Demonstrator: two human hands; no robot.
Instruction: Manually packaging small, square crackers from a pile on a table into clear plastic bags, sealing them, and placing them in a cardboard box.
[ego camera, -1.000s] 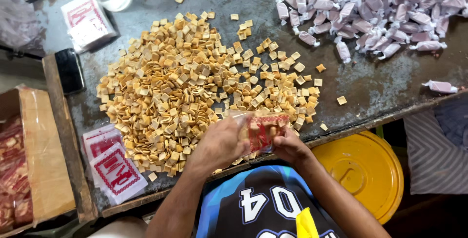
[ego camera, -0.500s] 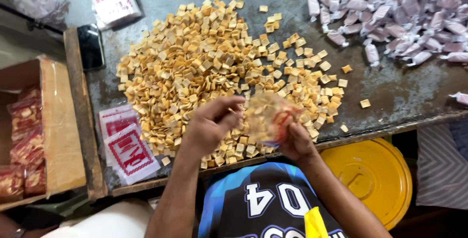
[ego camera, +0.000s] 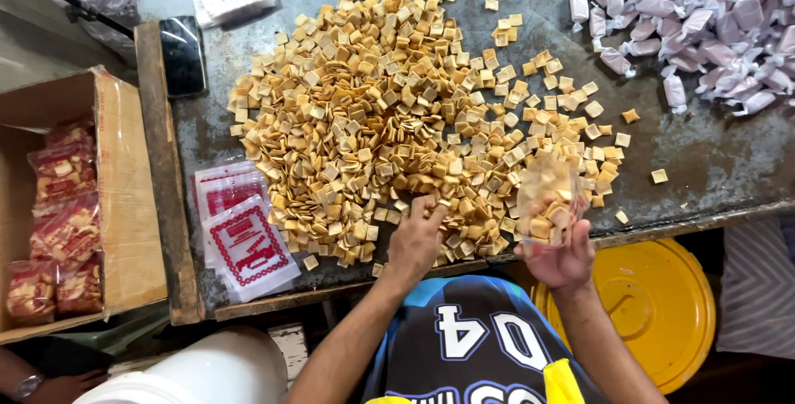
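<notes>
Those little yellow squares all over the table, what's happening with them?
A person is standing at a grey table with a big heap of square crackers on it. Their right hand holds up a small clear bag with some crackers already inside. Their left hand is down in the near edge of the heap, fingers on the crackers. Flat empty bags lie to the left, a cardboard box holds filled packets, and wrapped sweets sit at the far right.

Square crackers gathered at a worn table

A clear plastic bag (ego camera: 548,205), partly filled, is held open-side up by the right hand (ego camera: 563,257), while the left hand (ego camera: 416,238) is pressed into the cracker pile (ego camera: 397,114). Empty printed bags (ego camera: 244,234) are stacked just beside the pile.
</notes>
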